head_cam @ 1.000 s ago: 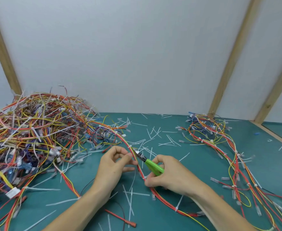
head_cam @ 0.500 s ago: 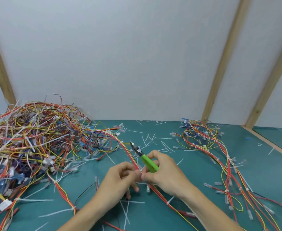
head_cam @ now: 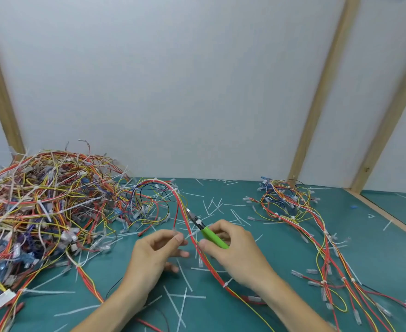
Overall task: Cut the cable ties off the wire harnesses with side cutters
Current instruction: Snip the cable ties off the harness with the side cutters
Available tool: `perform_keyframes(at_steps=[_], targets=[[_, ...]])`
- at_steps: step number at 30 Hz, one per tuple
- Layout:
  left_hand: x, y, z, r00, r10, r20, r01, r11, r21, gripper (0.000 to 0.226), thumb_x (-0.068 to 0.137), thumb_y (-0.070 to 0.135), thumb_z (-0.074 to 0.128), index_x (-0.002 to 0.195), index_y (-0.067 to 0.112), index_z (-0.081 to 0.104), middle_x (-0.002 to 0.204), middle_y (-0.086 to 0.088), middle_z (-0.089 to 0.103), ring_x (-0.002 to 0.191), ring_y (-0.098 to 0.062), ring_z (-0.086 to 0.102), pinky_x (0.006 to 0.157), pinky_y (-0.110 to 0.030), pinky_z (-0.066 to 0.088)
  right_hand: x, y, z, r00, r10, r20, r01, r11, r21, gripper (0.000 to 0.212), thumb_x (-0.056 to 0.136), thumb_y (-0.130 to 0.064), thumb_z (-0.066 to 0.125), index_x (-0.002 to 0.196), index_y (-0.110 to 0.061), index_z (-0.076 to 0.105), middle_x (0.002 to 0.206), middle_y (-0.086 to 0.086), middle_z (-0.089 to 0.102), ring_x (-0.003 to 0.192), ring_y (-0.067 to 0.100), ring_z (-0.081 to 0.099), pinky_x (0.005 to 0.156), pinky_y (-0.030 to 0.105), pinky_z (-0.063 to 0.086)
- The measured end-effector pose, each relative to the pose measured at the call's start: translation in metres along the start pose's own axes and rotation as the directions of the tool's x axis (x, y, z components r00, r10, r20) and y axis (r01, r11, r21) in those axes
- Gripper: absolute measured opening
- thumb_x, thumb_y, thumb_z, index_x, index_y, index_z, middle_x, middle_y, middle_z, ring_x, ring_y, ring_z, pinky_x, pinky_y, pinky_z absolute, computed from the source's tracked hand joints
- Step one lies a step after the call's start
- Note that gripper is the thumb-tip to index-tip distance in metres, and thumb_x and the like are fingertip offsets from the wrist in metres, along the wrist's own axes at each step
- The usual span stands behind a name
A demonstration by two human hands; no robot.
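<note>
The right hand [head_cam: 230, 250] grips the green handles of the side cutters [head_cam: 209, 232], fingers curled round them, with the dark metal tip pointing up and away to the left. The tip lies right against a red and yellow wire harness [head_cam: 211, 267]; whether the blades are on a tie there is too small to tell. That harness runs from under the right wrist, up between the two hands, then arches over toward the big pile. A white cable tie [head_cam: 225, 284] is wrapped round it just below the right hand.

The left hand [head_cam: 156, 252] sits just left of the harness, its thumb and forefinger brought together at a small pale piece, apparently the end of a thin red wire hanging from above; the other fingers are loosely bent. Whether it truly pinches that piece is hard to tell.

Both hands hover low over the green bench [head_cam: 281, 238], which is strewn with cut white tie pieces [head_cam: 185, 279]. At the left, a high tangled pile of harnesses [head_cam: 43, 207] is heaped against the white wall [head_cam: 173, 80]. At the right, a flatter bunch of harnesses [head_cam: 300, 219] trails along the bench toward the near edge. Wooden battens [head_cam: 317, 97] lean up the wall.
</note>
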State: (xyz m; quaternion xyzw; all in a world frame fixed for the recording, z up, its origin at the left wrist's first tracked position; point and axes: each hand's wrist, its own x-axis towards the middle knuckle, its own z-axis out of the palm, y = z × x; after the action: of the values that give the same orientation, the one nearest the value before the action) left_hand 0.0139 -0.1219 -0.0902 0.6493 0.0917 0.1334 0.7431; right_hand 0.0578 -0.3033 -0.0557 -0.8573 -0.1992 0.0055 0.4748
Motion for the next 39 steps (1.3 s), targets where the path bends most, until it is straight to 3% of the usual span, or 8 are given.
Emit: perform_keyframes(at_steps=[3, 6, 9, 13, 19, 26, 34, 39], targets=[[-0.002, 0.000, 0.003, 0.997, -0.030, 0.071, 0.030, 1.000, 0.002, 0.010, 0.092, 0.007, 0.069, 0.091, -0.003, 0.068, 0.085, -0.014, 0.076, 0.075, -0.029, 0.075, 0.045, -0.029, 0.054, 0.000, 0.005, 0.004, 0.994, 0.046, 0.096, -0.053, 0.997, 0.062, 0.018, 0.084, -0.026, 0.083, 0.094, -0.026, 0.068, 0.082, -0.013, 0.076, 0.071, 0.000, 0.065, 0.076, 0.026, 0.053], [-0.004, -0.002, 0.006, 0.993, -0.026, 0.118, 0.023, 0.999, 0.030, 0.008, 0.093, 0.006, 0.067, 0.089, -0.001, 0.065, 0.083, -0.021, 0.075, 0.079, -0.029, 0.076, 0.051, -0.030, 0.057, 0.002, 0.008, 0.006, 0.982, 0.087, 0.168, -0.112, 0.983, 0.148, 0.023, 0.083, -0.015, 0.084, 0.098, -0.021, 0.067, 0.084, -0.004, 0.078, 0.073, 0.012, 0.068, 0.077, 0.036, 0.056], [-0.003, -0.002, 0.005, 0.990, -0.029, 0.141, 0.025, 0.999, 0.030, 0.012, 0.091, 0.011, 0.070, 0.089, -0.001, 0.067, 0.085, -0.024, 0.074, 0.080, -0.029, 0.076, 0.055, -0.031, 0.058, 0.005, 0.010, 0.002, 0.980, 0.105, 0.167, -0.137, 0.971, 0.196, 0.024, 0.082, -0.007, 0.084, 0.095, -0.019, 0.067, 0.080, 0.001, 0.076, 0.070, 0.018, 0.063, 0.073, 0.036, 0.054], [-0.007, 0.000, 0.006, 0.978, -0.075, 0.195, 0.056, 0.993, 0.102, 0.029, 0.088, 0.030, 0.071, 0.074, 0.005, 0.072, 0.076, -0.019, 0.074, 0.062, -0.027, 0.071, 0.043, -0.026, 0.048, 0.003, 0.008, 0.004, 0.990, 0.091, 0.104, -0.112, 0.970, 0.215, 0.023, 0.083, -0.003, 0.082, 0.095, -0.016, 0.066, 0.075, -0.003, 0.073, 0.066, 0.016, 0.061, 0.073, 0.040, 0.056], [-0.009, 0.004, 0.008, 0.993, 0.105, 0.047, -0.110, 0.988, 0.107, 0.007, 0.089, 0.016, 0.073, 0.088, 0.011, 0.079, 0.078, -0.011, 0.075, 0.060, -0.026, 0.071, 0.041, -0.027, 0.047, -0.003, 0.007, 0.010, 0.999, 0.001, -0.044, 0.000, 1.000, 0.029, 0.021, 0.082, -0.019, 0.081, 0.093, -0.027, 0.065, 0.082, -0.012, 0.078, 0.078, 0.017, 0.073, 0.082, 0.044, 0.059], [-0.006, 0.002, 0.005, 0.995, 0.095, 0.042, -0.099, 0.987, 0.125, 0.008, 0.090, 0.003, 0.070, 0.084, 0.004, 0.074, 0.077, -0.012, 0.075, 0.063, -0.025, 0.071, 0.043, -0.027, 0.048, -0.008, 0.007, 0.022, 0.982, -0.178, -0.071, 0.155, 0.956, -0.247, 0.029, 0.083, -0.031, 0.077, 0.102, -0.043, 0.058, 0.091, -0.029, 0.072, 0.091, 0.001, 0.069, 0.079, 0.035, 0.056], [0.000, -0.004, -0.002, 0.995, 0.086, 0.059, -0.095, 0.981, 0.168, 0.005, 0.088, 0.015, 0.075, 0.084, 0.012, 0.074, 0.077, -0.010, 0.075, 0.073, -0.026, 0.075, 0.043, -0.028, 0.048, -0.004, 0.012, 0.023, 0.993, -0.114, -0.026, 0.111, 0.988, -0.104, 0.018, 0.083, -0.027, 0.079, 0.091, -0.033, 0.064, 0.084, -0.020, 0.074, 0.083, 0.002, 0.071, 0.080, 0.033, 0.058], [0.004, -0.006, -0.006, 0.997, 0.082, -0.010, -0.081, 0.992, 0.100, 0.007, 0.089, 0.010, 0.073, 0.087, 0.003, 0.071, 0.081, -0.011, 0.076, 0.070, -0.022, 0.074, 0.042, -0.027, 0.049, 0.003, 0.016, 0.013, 0.999, 0.028, 0.018, -0.029, 0.998, 0.052, 0.021, 0.086, -0.049, 0.077, 0.091, -0.029, 0.070, 0.088, -0.012, 0.077, 0.082, 0.003, 0.071, 0.082, 0.029, 0.057]])
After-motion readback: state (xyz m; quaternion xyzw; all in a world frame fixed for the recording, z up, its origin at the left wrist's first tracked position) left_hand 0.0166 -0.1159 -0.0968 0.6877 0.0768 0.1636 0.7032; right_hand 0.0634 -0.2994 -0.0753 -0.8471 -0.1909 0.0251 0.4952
